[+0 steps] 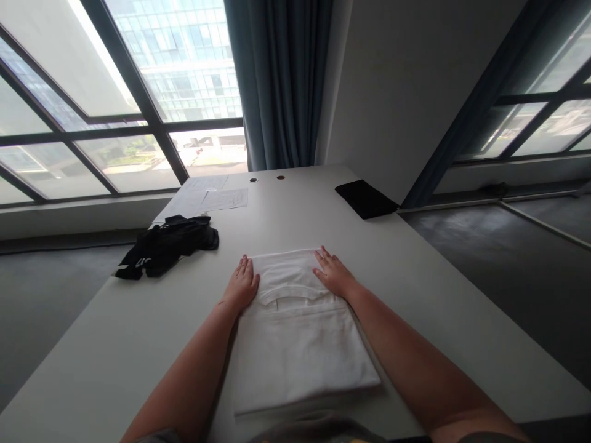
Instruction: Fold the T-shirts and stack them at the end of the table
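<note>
A white T-shirt (305,351) lies partly folded on the white table (295,221), its neckline facing up across the middle. My left hand (242,283) rests along the shirt's far left edge, fingers stretched forward. On the far right edge, my right hand (336,275) lies flat with its fingers spread over the cloth. Both palms face down and neither hand grips the fabric. The near part of the shirt forms a flat, slightly creased rectangle close to my body.
A crumpled black garment (170,243) lies at the table's left edge. Sheets of paper (224,199) are behind it. A folded black cloth (366,199) sits at the right edge. Two round holes are near the far end, before a blue curtain (281,86) and windows.
</note>
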The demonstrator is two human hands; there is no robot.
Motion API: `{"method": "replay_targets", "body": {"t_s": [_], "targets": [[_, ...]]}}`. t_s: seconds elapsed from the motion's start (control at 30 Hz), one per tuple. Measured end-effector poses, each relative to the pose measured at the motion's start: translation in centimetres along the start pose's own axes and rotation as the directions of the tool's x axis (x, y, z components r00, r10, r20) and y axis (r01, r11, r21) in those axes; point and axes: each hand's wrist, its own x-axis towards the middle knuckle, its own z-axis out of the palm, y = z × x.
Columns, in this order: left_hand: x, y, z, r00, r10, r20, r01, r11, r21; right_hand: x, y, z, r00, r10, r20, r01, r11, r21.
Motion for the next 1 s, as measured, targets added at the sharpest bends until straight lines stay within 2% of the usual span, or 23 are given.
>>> {"method": "replay_targets", "body": {"t_s": [0.1,0.23,0.33,0.47,0.57,0.67,0.77,0.9,1.0], "targets": [[-1.0,-0.9,-1.1,0.994,0.105,0.006,-0.104,0.988,-0.116,-1.2,0.8,-0.5,0.998,-0.067,-0.014,0.068,0.995,0.079],[-2.7,-0.6,-2.5,0.984,0.179,-0.003,-0.175,0.961,-0.215,-3.1,1.0,-0.9,0.991,-0.105,-0.083,0.12,0.974,0.192],[-4.4,0.0,-3.5,0.984,0.18,-0.018,-0.176,0.934,-0.309,-5.0,0.7,-1.4,0.987,-0.082,-0.14,0.121,0.946,0.3],[-7.5,0.1,-5.1,0.993,0.119,-0.027,-0.119,0.888,-0.444,-8.5,-0.2,-2.5,0.968,-0.029,-0.251,0.14,0.887,0.439],[-10.2,0.2,-5.7,0.994,0.108,-0.012,-0.104,0.908,-0.407,-11.6,-1.4,-3.4,0.956,-0.068,-0.284,0.202,0.856,0.475],[-13.2,0.4,-5.6,0.994,0.11,0.011,-0.106,0.977,-0.185,-14.7,-2.6,-4.2,0.959,-0.196,-0.203,0.266,0.868,0.42],[-16.3,0.7,-5.5,0.993,0.116,0.033,-0.117,0.993,0.017,-17.5,-3.2,-4.7,0.949,-0.301,-0.088,0.313,0.883,0.349],[-19.9,1.7,-6.8,0.98,0.196,0.036,-0.197,0.98,0.024,-20.6,-2.9,-5.1,0.928,-0.371,0.029,0.342,0.882,0.324],[-21.8,3.3,-7.9,0.939,0.332,0.085,-0.332,0.943,-0.016,-22.1,-2.8,-5.1,0.914,-0.401,0.06,0.361,0.872,0.33]]}}
